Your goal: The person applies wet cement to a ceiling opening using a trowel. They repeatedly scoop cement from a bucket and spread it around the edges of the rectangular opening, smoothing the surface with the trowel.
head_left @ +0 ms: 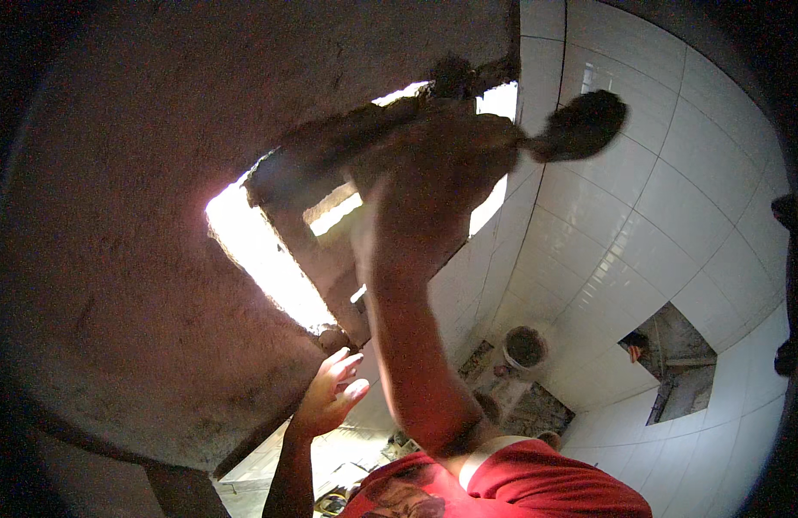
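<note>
My right arm reaches up across the middle of the view. At its end my right hand [442,164], dark and blurred, is closed round a tool with a dark oval end [585,125] that sticks out to the right; the exact kind cannot be made out. It is in front of a rough opening with a frame, where bright light [265,250] comes through. Lower down, my left hand [332,394] has its fingers spread and holds nothing. Its fingertips are close to the opening's lower corner [334,338]; whether they touch it is unclear.
Rough plastered wall [157,216] fills the left side. White tiled wall [641,198] curves along the right, with a cut-out gap [680,363] where someone's fingers [635,354] show. Below stands a white bucket [526,347] with dark grey contents.
</note>
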